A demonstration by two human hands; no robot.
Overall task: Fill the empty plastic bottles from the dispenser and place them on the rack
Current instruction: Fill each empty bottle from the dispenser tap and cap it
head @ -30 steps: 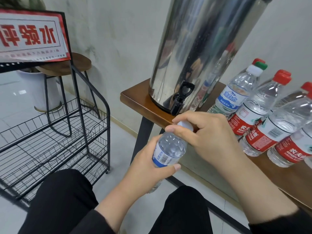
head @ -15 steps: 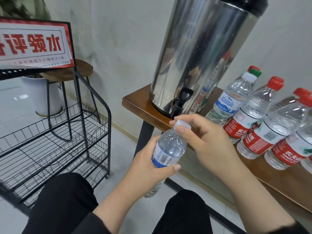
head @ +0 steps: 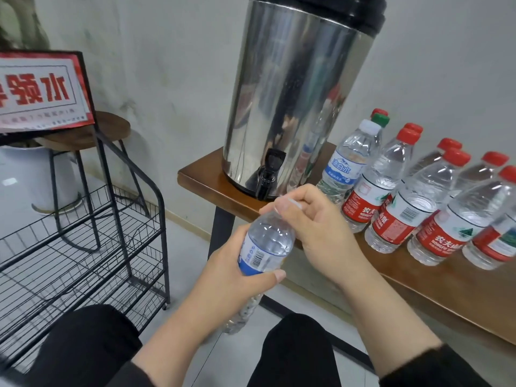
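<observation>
Blue-labelled bottle (head: 265,247) held tilted in mid-air, below and in front of the table's front edge, neck pointing up toward the tap. Left hand (head: 237,277) wraps the labelled middle, thumb across the front. Right hand (head: 312,227) curls over the top — fingertips (head: 287,203) pinch the white cap; whether the cap sits fully on the neck cannot be told.

Tap (head: 269,177): black, at the base of the steel dispenser (head: 296,101), overhanging close to the table (head: 212,191) front edge, just above and behind the right hand.

Right of the dispenser — a cluster of capped bottles (head: 413,196) on the table, red labels mostly, one blue-labelled with a white cap nearest the dispenser. They stand near the front edge, touching or nearly so.

Left: black wire rack (head: 111,233), tiers open toward the person, with open floor (head: 190,247) between its rounded side frame and the table leg. A red-and-white sign (head: 42,93) sits on the rack's top. Behind, a round wooden stool (head: 92,132) and a white pot (head: 25,174).

Knees in black trousers (head: 293,353) at the bottom, bottle hanging between them.
</observation>
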